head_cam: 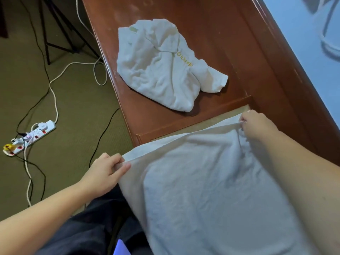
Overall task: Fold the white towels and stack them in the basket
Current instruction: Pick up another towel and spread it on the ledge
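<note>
A white towel (207, 183) is stretched out in front of me, hanging down over my lap. My left hand (105, 171) pinches its near left corner. My right hand (256, 125) pinches its far right corner, just past the desk's front edge. A second white towel (161, 70), crumpled and with yellow lettering, lies on the brown wooden desk (211, 24) beyond the held one. No basket is in view.
A white power strip (31, 136) with plugs lies on the green carpet at the left, with black and white cables (55, 100) trailing across the floor. Black tripod legs (60, 28) stand at the top left. A pale blue wall (303, 43) runs along the desk's right side.
</note>
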